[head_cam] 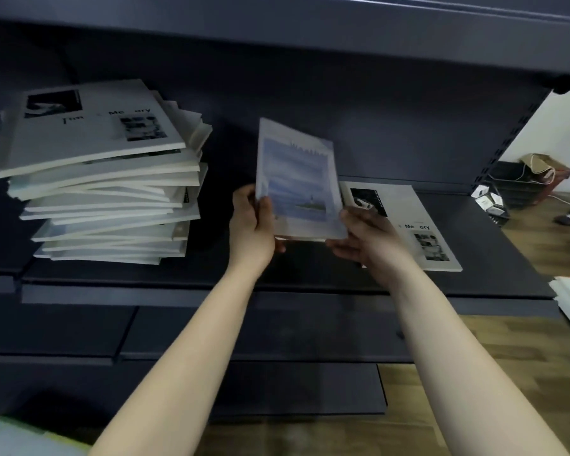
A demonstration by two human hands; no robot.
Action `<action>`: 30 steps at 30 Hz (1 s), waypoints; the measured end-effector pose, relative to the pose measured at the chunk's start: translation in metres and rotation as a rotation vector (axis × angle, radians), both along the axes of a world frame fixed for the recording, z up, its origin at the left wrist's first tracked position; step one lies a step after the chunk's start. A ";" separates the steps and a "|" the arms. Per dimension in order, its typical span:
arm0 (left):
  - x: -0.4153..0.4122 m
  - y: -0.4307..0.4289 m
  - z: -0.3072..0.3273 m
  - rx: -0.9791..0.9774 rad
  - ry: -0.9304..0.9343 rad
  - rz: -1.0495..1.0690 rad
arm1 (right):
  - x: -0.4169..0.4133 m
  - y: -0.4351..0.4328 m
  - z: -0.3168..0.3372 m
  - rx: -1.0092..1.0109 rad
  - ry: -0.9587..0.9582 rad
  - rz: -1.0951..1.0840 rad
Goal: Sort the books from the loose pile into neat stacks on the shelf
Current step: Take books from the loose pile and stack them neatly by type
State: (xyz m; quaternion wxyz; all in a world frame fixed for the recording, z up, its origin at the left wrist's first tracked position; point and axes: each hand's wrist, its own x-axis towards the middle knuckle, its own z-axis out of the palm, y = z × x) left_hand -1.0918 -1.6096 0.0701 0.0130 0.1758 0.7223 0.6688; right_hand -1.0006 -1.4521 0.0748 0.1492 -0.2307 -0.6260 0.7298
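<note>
While both arms reach over the dark shelf [310,287], the left hand [252,225] grips the lower left edge of a blue-covered book [298,179], thumb curled over its cover. The right hand [366,238] holds the lower right corner, fingers bent underneath it. That book is tilted up, raised off the shelf, mid-shelf. Just beside it on the right lies a flat grey book [418,225], partly behind the right hand. Far left sits the loose pile [106,192], skewed and tall.
</note>
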 end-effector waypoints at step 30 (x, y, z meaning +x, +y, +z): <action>-0.032 -0.018 -0.064 -1.014 0.503 -0.009 | -0.025 0.026 -0.045 0.674 -0.326 0.022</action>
